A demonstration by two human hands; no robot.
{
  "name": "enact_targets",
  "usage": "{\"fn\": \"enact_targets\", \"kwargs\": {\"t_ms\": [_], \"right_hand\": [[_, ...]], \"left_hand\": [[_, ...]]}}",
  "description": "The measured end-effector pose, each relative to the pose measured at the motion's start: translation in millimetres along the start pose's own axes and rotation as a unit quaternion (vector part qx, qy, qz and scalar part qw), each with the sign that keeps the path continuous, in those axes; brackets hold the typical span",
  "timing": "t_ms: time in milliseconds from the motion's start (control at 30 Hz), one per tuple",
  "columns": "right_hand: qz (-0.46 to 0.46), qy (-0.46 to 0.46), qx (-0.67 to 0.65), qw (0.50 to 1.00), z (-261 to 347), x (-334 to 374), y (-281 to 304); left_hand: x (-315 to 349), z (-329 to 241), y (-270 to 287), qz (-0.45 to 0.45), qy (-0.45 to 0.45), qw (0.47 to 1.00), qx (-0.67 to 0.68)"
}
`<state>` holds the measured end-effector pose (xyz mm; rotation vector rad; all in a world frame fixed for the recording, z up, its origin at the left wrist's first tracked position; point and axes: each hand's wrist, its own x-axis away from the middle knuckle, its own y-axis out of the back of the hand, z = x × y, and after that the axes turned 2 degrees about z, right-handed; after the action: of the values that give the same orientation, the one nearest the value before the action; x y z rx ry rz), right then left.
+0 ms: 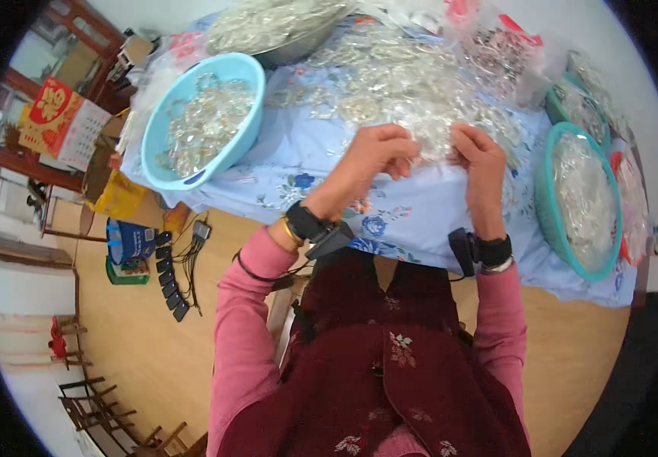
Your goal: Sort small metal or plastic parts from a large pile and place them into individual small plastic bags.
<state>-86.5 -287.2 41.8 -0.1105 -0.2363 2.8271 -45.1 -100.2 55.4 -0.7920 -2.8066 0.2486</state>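
maroon garment (344,365) before glossy, crinkled clear packets (405,84)

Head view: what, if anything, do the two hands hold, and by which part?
The left hand and right hand seem to pinch a clear plastic packet by opposite sides.

Packets (412,85) glossy clear plastic; light-blue basin (244,135) smooth plastic; tablecloth (287,156) matt cloth.

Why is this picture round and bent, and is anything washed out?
In the head view, the wide fisheye lens leaves black corners and tilts the wooden chairs near the rim; in the same head view, glare whitens the clear packets, and what sits between the left hand and right hand is hard to make out.
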Motion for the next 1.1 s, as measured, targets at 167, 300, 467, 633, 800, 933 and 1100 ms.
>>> {"fn": "enact_targets", "kwargs": {"t_ms": [167,300,467,633,800,933,1100], "right_hand": [[0.025,-0.036,-0.053,0.998,-8,6,-2],[0.087,-0.079,-0.010,0.993,-21,25,10],[0.111,-0.109,0.006,0.988,-30,41,12],[0.119,-0.102,0.000,0.988,-43,47,12],[0.101,-0.122,-0.023,0.987,-54,53,22],[0.083,-0.097,-0.016,0.992,-52,56,19],[0.080,-0.085,0.029,0.993,-59,57,16]], "left_hand": [[-7,16,4,-0.024,0.028,0.998,0.060],[-31,1,32,-0.078,0.001,0.994,0.077],[-104,-47,96,-0.044,-0.210,0.976,0.030],[-130,-86,116,-0.077,-0.273,0.956,0.071],[-120,-17,126,-0.243,-0.208,0.869,-0.377],[-65,26,116,-0.303,-0.162,0.649,-0.679],[-38,36,130,-0.226,-0.216,0.679,-0.665]]}}
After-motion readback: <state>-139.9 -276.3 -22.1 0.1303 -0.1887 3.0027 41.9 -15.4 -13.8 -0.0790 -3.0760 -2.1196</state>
